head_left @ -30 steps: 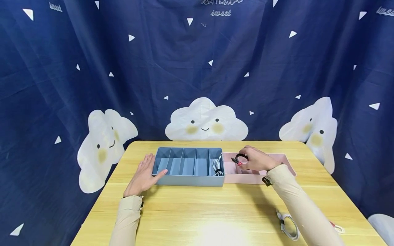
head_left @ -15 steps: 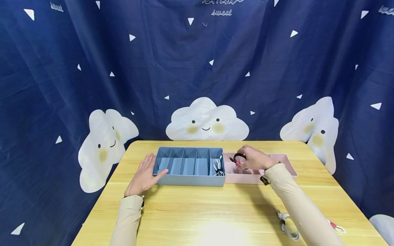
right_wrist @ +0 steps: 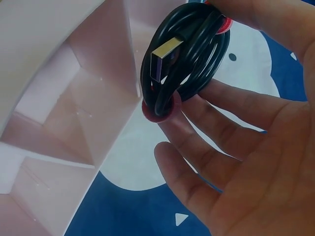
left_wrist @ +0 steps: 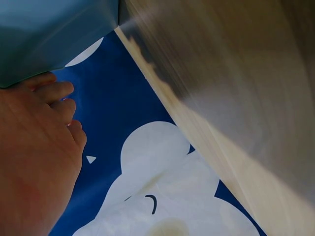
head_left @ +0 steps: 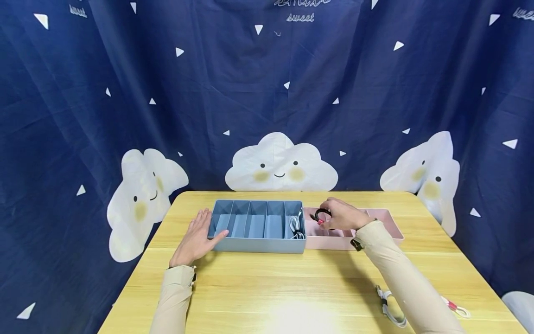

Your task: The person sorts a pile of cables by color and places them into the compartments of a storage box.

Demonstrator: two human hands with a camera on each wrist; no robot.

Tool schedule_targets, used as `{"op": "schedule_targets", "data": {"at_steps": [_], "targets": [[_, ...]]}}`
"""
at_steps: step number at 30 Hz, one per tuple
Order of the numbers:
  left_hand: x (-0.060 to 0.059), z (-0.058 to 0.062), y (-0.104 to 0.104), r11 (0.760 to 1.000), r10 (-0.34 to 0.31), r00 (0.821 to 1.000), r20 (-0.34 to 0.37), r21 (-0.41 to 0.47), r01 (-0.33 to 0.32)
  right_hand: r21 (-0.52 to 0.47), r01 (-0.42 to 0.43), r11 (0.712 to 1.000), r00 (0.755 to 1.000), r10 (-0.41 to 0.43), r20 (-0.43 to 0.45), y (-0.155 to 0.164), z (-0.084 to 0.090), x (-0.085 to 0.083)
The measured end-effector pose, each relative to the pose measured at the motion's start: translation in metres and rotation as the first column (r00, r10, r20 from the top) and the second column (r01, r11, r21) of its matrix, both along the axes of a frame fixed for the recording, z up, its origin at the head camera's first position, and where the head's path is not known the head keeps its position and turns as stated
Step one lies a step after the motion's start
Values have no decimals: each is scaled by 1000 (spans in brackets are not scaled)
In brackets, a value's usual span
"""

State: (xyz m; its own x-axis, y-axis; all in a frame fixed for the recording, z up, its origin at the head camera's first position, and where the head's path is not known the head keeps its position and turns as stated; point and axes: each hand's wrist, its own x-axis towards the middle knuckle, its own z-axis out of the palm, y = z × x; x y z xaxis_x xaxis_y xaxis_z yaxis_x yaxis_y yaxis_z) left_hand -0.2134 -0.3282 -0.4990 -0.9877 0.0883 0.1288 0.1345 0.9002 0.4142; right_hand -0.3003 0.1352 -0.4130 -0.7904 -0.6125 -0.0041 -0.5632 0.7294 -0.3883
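Note:
Over the pink divided box [head_left: 329,243], my right hand [head_left: 344,215] pinches a coiled black USB cable [right_wrist: 170,64] bound with red ties. The coil hangs above the box's left compartments, its metal plug facing out in the right wrist view. My left hand [head_left: 193,239] rests against the left end of the blue divided box [head_left: 258,245], fingers straight and thumb across its front rim. In the left wrist view, the hand's fingertips are partly hidden behind the box. A coiled white cable [head_left: 295,226] lies in the blue box's rightmost compartment; its other compartments hold nothing visible.
A white cable with a black tie [head_left: 389,307] lies on the wooden table [head_left: 250,287] beside my right forearm. Past that forearm, a white cable with a red tie [head_left: 456,307] is partly covered by the sleeve. A dark blue curtain [head_left: 200,93] hangs behind.
My right hand has shifted slightly left with the black cable, still above the pink box. The left hand stays at the blue box's end.

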Motion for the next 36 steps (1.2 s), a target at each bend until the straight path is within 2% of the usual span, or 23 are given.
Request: {"op": "schedule_targets", "data": {"at_steps": [15, 21, 28, 36], "targets": [[1, 1, 1, 1000, 3, 1000, 7, -15, -3, -20, -24, 1000, 1000, 24, -17, -4, -7, -5], [1, 2, 1, 1000, 9, 1000, 10, -22, -9, -11, -40, 999, 999, 40, -15, -6, -8, -7], [1, 1, 2, 1000, 9, 1000, 15, -20, -8, -17, -23, 1000, 1000, 23, 18, -8, -7, -7], [0, 1, 1, 1000, 6, 1000, 11, -13, -6, -7, -39, 999, 999, 39, 8, -10, -9, -7]]}}
